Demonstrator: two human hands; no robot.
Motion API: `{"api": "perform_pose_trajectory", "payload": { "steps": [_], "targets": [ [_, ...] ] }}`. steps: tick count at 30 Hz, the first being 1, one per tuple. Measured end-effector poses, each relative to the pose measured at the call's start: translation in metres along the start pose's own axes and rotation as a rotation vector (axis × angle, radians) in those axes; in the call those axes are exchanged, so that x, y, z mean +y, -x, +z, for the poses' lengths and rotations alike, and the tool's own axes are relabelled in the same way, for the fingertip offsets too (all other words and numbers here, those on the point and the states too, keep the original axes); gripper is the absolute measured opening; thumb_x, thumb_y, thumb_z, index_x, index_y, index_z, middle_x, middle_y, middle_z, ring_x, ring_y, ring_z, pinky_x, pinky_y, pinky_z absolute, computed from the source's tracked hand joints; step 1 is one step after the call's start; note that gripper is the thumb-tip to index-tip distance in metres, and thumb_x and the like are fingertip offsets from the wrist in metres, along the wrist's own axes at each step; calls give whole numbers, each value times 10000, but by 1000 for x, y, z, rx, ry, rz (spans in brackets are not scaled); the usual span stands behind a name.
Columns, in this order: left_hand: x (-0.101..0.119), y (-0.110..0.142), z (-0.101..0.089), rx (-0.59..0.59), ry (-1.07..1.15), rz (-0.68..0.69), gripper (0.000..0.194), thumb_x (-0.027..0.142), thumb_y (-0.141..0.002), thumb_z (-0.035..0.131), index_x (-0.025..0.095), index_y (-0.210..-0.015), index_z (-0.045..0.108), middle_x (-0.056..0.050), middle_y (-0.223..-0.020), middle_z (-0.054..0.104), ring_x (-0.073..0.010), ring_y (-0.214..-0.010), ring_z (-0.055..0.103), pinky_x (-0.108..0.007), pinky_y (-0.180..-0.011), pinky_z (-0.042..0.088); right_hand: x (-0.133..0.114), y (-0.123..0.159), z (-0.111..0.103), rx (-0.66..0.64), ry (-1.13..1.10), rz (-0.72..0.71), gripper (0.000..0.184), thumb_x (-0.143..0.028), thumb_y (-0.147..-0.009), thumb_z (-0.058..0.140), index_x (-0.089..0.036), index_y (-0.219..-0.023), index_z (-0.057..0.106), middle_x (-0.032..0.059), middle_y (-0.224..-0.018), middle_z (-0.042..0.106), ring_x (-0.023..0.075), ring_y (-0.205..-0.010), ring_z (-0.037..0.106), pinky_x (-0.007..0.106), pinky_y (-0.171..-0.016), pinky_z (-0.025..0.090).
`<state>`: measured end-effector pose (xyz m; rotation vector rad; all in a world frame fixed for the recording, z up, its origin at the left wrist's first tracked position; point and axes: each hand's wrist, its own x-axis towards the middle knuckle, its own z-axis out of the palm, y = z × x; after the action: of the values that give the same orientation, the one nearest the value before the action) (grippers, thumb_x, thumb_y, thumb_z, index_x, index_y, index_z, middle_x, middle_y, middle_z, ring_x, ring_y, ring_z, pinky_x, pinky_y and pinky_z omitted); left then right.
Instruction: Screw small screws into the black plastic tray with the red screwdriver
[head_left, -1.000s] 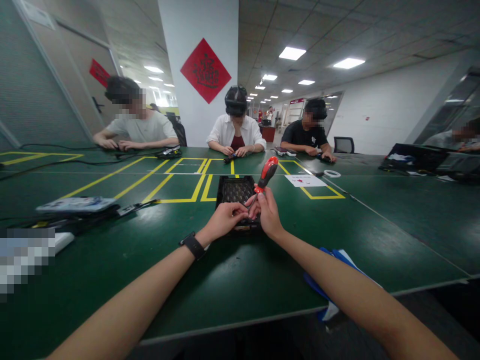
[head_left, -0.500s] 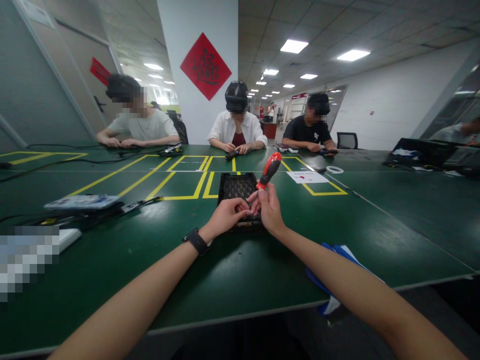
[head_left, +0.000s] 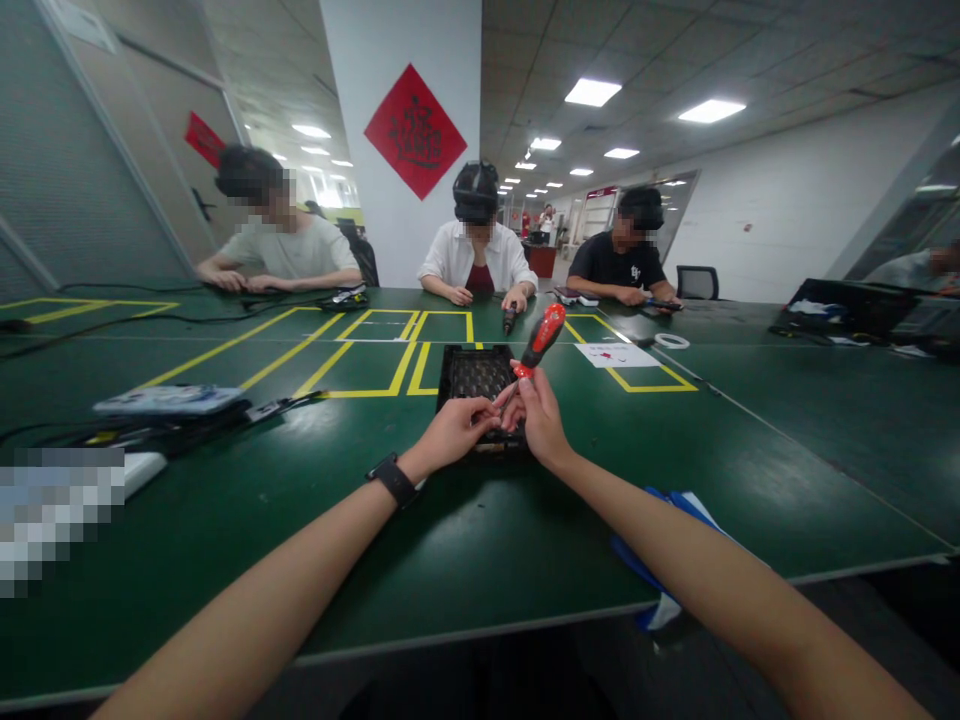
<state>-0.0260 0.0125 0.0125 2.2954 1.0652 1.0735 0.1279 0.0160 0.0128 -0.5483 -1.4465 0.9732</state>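
Note:
In my right hand (head_left: 541, 418) is a screwdriver (head_left: 543, 340) with a red and black handle, tilted so the handle points up and to the right. Its shaft runs down toward the fingertips of my left hand (head_left: 459, 430), which are pinched together close to the tip. What those left fingers hold, if anything, is too small to make out. Both hands are over the near part of a black tray (head_left: 480, 372) with a patterned floor, and they hide part of it. A dark watch (head_left: 394, 482) is on my left wrist.
Yellow tape lines mark the green table (head_left: 450, 560). A white paper (head_left: 616, 355) and a tape roll (head_left: 671, 341) lie beyond my right hand. Blue gloves (head_left: 637, 560) hang at the front edge. Cables and a flat case (head_left: 180, 399) lie left. Several people sit opposite.
My hands and the screwdriver keep nearly the same pose. Across the table, the middle person's dark tool has shifted to the right and turned, now under one hand.

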Motion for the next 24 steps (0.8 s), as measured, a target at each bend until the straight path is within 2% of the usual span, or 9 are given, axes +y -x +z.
{"api": "perform_pose_trajectory", "payload": {
  "steps": [6, 12, 16, 24],
  "targets": [
    [-1, 0, 1, 3, 24, -20, 218, 328, -812, 540, 146, -842, 656, -25, -788, 673, -125, -675, 567, -238, -656, 417, -3, 1, 1, 5, 15, -10, 357, -435, -905, 367, -224, -1190, 406, -31, -711, 589, 46, -419, 490, 157, -393, 407],
    [-3, 0, 3, 35, 22, -59, 182, 323, -750, 614, 146, -795, 622, -5, -714, 635, -112, -626, 540, -222, -595, 406, -3, 1, 1, 5, 35, -28, 350, -433, -905, 371, -221, -1180, 415, -37, -698, 570, 43, -422, 486, 155, -396, 403],
    [-3, 0, 2, 40, -6, -41, 165, 309, -753, 616, 146, -770, 620, -4, -707, 631, -112, -627, 531, -225, -604, 401, -3, 2, 2, -1, 43, -12, 360, -433, -903, 376, -224, -1194, 413, -26, -720, 587, 48, -427, 496, 162, -395, 412],
    [-6, -1, 1, -54, 123, -6, 209, 303, -812, 549, 135, -877, 655, -39, -829, 684, -141, -720, 590, -250, -697, 438, -2, 0, 0, -15, 16, -1, 386, -446, -908, 346, -231, -1226, 387, -2, -777, 624, 56, -454, 523, 162, -399, 418]
  ]
}}
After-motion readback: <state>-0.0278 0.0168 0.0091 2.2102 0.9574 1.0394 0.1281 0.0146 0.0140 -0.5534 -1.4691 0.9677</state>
